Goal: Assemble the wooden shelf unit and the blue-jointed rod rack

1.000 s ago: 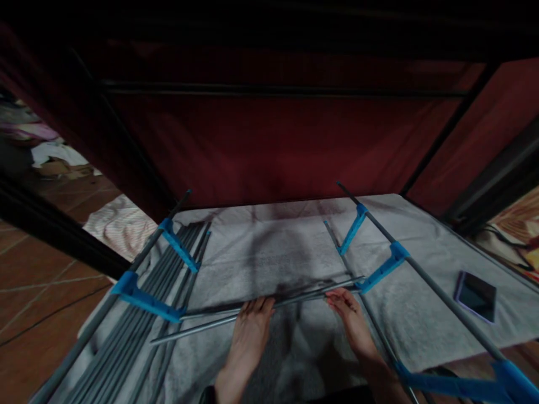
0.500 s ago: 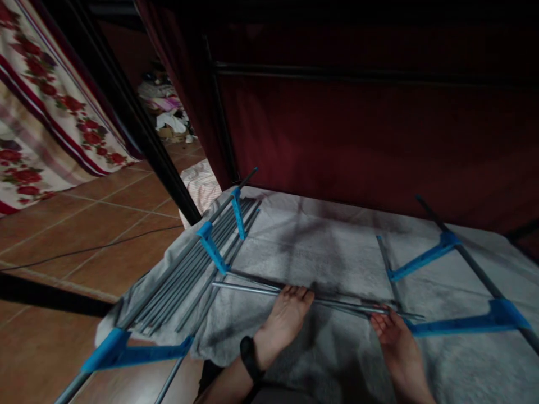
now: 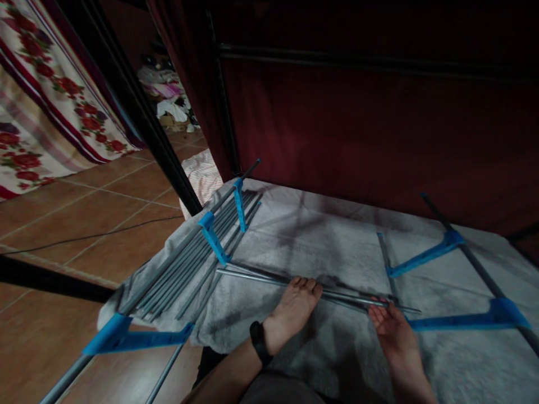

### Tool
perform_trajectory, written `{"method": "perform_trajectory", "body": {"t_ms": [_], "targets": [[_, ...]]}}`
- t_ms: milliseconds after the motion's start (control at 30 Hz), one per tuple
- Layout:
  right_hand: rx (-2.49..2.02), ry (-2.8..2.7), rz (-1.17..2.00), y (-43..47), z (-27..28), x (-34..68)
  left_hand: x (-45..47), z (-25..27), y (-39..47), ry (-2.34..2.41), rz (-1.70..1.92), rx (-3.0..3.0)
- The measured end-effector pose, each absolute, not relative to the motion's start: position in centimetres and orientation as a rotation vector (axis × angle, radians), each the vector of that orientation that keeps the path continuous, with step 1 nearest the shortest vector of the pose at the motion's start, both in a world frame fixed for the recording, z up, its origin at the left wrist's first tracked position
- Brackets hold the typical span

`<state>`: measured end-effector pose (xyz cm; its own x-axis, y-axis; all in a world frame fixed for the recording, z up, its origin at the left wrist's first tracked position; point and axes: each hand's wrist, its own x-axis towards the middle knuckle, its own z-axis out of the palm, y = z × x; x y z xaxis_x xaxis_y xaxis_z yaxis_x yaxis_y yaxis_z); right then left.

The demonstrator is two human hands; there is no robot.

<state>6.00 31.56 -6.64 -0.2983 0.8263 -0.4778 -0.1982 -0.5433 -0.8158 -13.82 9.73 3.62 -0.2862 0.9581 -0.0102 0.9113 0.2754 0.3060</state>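
My left hand (image 3: 295, 307), with a black band on its wrist, is closed over a thin grey metal tube (image 3: 246, 276) left of the tube's middle. Toward the right end of the same tube, the fingers of my right hand (image 3: 393, 331) curl around it, palm up. Another grey tube (image 3: 256, 270) runs close behind it, from a blue plastic bracket (image 3: 215, 241) on the left toward the right-hand blue bracket (image 3: 458, 321). My hands partly hide where the two tubes cross.
Several loose grey tubes (image 3: 189, 264) lie side by side on the grey blanket (image 3: 328, 235). A left side frame with blue brackets reaches past the bed's edge. Black posts (image 3: 168, 151) and a dark red curtain (image 3: 357, 134) border the bed. A cable (image 3: 105, 230) crosses the tiled floor.
My left hand has shifted slightly right along the tube. The tube's left end sits a little closer to the tube behind it. The view has tilted slightly.
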Motion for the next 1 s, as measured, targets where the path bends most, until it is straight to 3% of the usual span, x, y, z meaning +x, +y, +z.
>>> {"method": "perform_trajectory", "body": {"t_ms": [333,700,1000], "targets": [[-1.169,-1.155,1.946,30.7,-5.2,5.2,-16.1,1.8,12.5,2.338,0.396,1.712],[-0.899,-2.407,0.666,28.0,-5.0,5.6,-17.7,0.3,12.4,2.461,0.199,1.647],[-0.853,-2.641,0.336,28.8,-5.2,6.4,-16.6,1.4,12.9,2.498,0.046,1.590]]}}
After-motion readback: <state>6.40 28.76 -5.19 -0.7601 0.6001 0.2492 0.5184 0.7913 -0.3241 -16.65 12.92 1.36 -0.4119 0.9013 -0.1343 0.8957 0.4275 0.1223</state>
